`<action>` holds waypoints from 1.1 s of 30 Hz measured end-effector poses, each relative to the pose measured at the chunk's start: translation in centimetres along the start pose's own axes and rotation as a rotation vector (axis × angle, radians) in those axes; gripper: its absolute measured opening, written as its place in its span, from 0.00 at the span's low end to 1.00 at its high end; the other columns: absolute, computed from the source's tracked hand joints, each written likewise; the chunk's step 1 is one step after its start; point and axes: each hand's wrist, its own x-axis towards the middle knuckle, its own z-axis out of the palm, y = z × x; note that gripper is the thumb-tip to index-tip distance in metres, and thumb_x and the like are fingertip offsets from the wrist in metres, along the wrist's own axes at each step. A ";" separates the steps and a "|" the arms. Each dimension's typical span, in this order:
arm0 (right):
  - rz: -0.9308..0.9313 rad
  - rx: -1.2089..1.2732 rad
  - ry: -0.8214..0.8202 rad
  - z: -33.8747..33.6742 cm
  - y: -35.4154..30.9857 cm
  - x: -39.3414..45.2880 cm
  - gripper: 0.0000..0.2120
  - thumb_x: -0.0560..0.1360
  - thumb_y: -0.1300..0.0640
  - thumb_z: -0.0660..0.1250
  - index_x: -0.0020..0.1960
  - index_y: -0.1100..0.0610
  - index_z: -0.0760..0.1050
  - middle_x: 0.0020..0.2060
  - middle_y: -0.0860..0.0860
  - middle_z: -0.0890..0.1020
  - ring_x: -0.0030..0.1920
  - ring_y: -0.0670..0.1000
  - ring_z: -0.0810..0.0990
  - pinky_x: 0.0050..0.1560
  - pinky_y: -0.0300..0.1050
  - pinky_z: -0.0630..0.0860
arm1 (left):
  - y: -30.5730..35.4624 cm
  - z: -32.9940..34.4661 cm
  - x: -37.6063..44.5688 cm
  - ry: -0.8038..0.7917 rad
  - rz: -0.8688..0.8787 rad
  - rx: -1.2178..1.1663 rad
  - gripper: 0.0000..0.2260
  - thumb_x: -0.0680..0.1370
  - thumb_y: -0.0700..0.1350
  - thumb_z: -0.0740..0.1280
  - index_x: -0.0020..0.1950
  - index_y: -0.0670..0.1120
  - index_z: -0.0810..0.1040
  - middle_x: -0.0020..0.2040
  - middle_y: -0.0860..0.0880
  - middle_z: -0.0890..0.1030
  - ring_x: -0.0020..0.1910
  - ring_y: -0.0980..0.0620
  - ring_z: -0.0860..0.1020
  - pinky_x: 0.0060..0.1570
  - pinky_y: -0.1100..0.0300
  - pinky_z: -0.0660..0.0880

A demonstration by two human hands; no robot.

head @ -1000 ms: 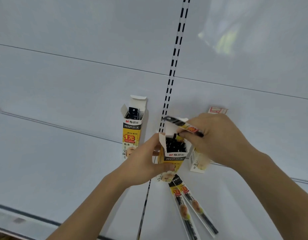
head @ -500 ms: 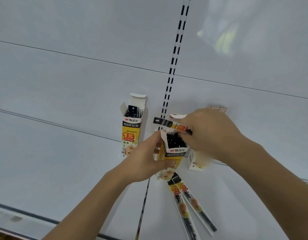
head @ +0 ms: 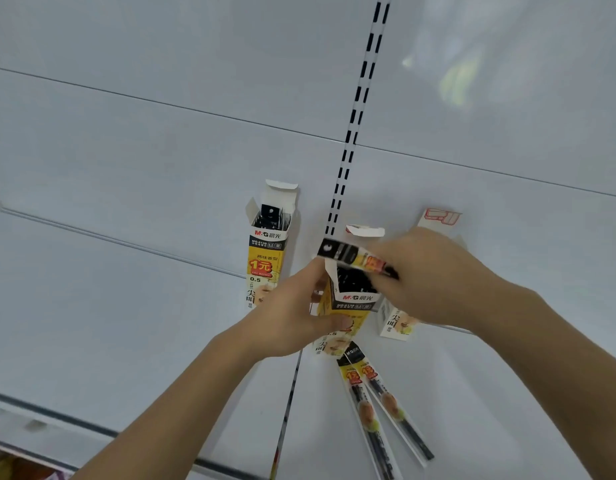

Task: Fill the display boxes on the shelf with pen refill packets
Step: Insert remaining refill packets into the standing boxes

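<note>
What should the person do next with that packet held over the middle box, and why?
Probably tip the packet upright and slide it down into the middle box. The right hand pinches it crosswise above the open top, while the left hand grips the box.

Three display boxes [head: 269,251], three loose refill packets [head: 389,410], two hands [head: 292,320]

shelf [head: 126,306]: smooth painted metal with a soft sheen, as you see it | upright [head: 355,133]: slotted white metal | boxes [head: 265,258]: printed card, slightly glossy, flaps matt white inside | packets [head: 386,407]: clear glossy plastic film over printed card | held packet [head: 348,254]: same glossy film
</note>
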 end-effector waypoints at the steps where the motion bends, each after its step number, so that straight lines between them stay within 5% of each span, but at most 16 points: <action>1: 0.008 0.046 0.049 -0.4 0.3 -0.2 0.13 0.83 0.51 0.62 0.39 0.50 0.72 0.28 0.47 0.77 0.30 0.46 0.75 0.33 0.49 0.77 | -0.1 0.0 0.0 0.001 0.005 -0.002 0.25 0.76 0.50 0.79 0.67 0.61 0.71 0.60 0.61 0.81 0.62 0.59 0.80 0.65 0.53 0.79; 5: 0.002 0.140 0.232 -1.2 1.4 0.0 0.12 0.82 0.52 0.64 0.41 0.51 0.78 0.27 0.47 0.76 0.29 0.48 0.76 0.34 0.51 0.77 | -0.1 -0.1 0.0 0.001 0.002 -0.005 0.27 0.76 0.49 0.79 0.69 0.60 0.69 0.60 0.61 0.81 0.62 0.60 0.80 0.65 0.53 0.79; 9: -0.026 0.141 0.142 0.0 1.4 0.8 0.19 0.82 0.53 0.66 0.34 0.49 0.68 0.25 0.47 0.74 0.27 0.46 0.74 0.30 0.47 0.72 | -0.1 0.0 0.0 0.006 0.010 -0.005 0.27 0.76 0.49 0.79 0.70 0.61 0.69 0.60 0.62 0.81 0.62 0.60 0.80 0.65 0.52 0.79; 15: -0.029 0.186 0.078 -0.8 0.7 0.8 0.19 0.82 0.50 0.65 0.33 0.50 0.69 0.24 0.46 0.73 0.25 0.46 0.72 0.28 0.41 0.64 | -0.2 0.0 0.1 0.011 0.007 -0.015 0.27 0.76 0.48 0.79 0.70 0.60 0.69 0.60 0.62 0.81 0.61 0.61 0.80 0.65 0.53 0.79; 21: -0.023 0.078 -0.043 -0.9 -0.1 0.8 0.14 0.82 0.50 0.62 0.38 0.49 0.70 0.29 0.48 0.77 0.29 0.48 0.75 0.32 0.53 0.77 | -0.3 -0.1 0.2 0.005 0.003 -0.007 0.26 0.77 0.49 0.78 0.69 0.62 0.69 0.60 0.62 0.81 0.62 0.59 0.80 0.64 0.54 0.80; 28: 0.011 0.221 -0.184 0.7 0.1 1.4 0.16 0.84 0.49 0.61 0.39 0.52 0.72 0.29 0.49 0.79 0.30 0.50 0.82 0.33 0.49 0.78 | -0.1 0.0 0.4 -0.004 -0.004 0.002 0.25 0.77 0.49 0.78 0.65 0.65 0.68 0.59 0.66 0.80 0.61 0.63 0.79 0.58 0.64 0.77; 33: 0.076 0.319 0.043 -1.2 -0.1 0.7 0.26 0.75 0.28 0.58 0.47 0.49 0.80 0.31 0.50 0.82 0.30 0.49 0.80 0.33 0.50 0.81 | -0.1 -0.5 0.3 -0.005 0.024 -0.065 0.30 0.76 0.48 0.79 0.73 0.59 0.67 0.61 0.60 0.81 0.63 0.59 0.80 0.66 0.52 0.79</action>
